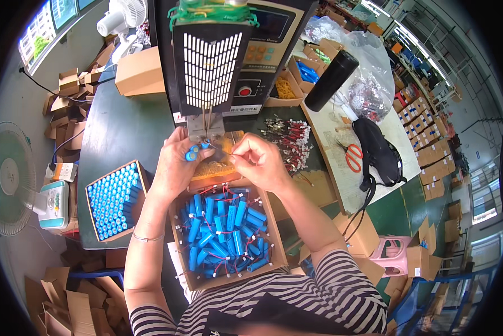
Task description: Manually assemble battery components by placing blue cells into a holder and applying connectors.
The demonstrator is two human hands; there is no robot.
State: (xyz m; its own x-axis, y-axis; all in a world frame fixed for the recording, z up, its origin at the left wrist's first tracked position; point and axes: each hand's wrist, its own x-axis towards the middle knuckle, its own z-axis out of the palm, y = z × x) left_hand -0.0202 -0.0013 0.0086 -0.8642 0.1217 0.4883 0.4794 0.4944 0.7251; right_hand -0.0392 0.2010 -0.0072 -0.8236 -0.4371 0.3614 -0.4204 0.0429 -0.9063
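Observation:
My left hand (174, 165) is closed around blue cylindrical battery cells (192, 153), just beneath the electrode tips (206, 126) of a black bench spot welder (211, 67). Across from it, my right hand (261, 162) pinches a thin wire lead (228, 154) that reaches toward the cells; its far end is too small to make out. An amber-coloured block (212, 172) lies under and between both hands. Below my wrists, a cardboard box (279, 246) holds a heap of blue cells with red leads and white plugs.
To the left, a carton (93, 217) holds upright blue cells in rows. Loose wire leads with white connectors (296, 143) lie right of the welder. Orange-handled scissors (353, 158), a black pouch (377, 151) and a black cylinder (332, 81) rest on the side table.

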